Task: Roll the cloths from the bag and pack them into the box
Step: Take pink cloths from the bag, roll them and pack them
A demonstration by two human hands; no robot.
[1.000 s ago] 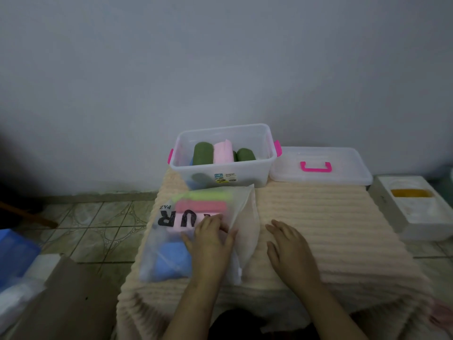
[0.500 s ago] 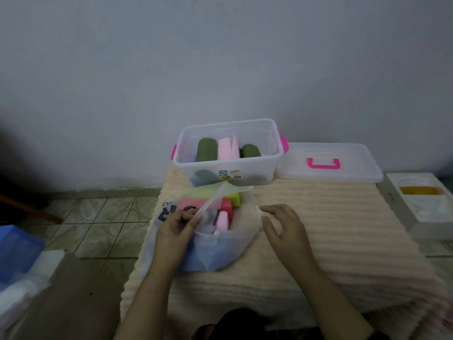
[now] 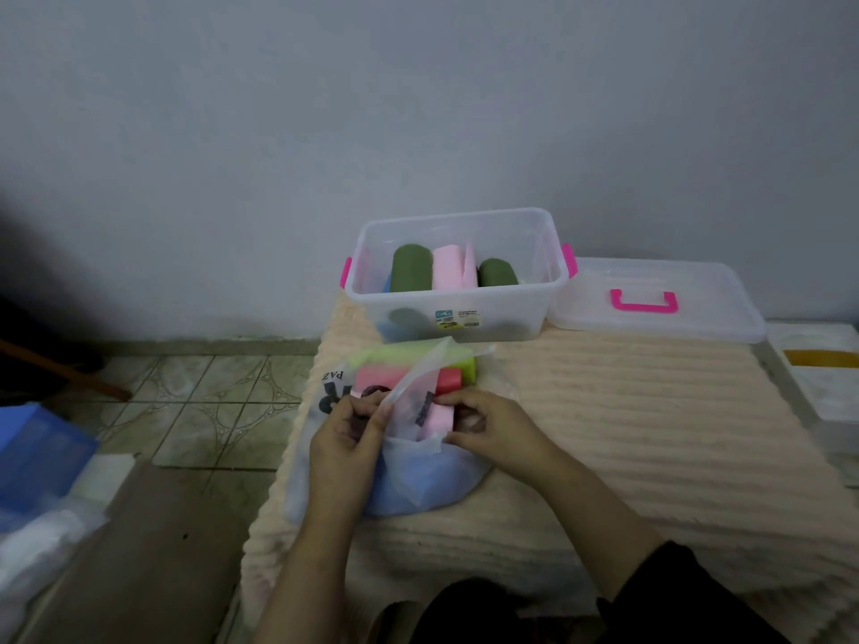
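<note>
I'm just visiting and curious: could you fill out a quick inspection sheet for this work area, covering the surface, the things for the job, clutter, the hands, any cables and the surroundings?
Surface: ribbed cream mat covering the work top.
Job's things: translucent bag with folded pink, red, lime and blue cloths; clear box holding two green rolls and a pink roll.
Clutter: box lid with pink handle lying beside the box, to its right.
Hands: left hand pinches the bag's opening edge; right hand has its grip on the pink cloth in the bag's mouth.
Cables: nothing seen.
Surroundings: grey wall, tiled floor, blue object at left, white block at right.
</note>
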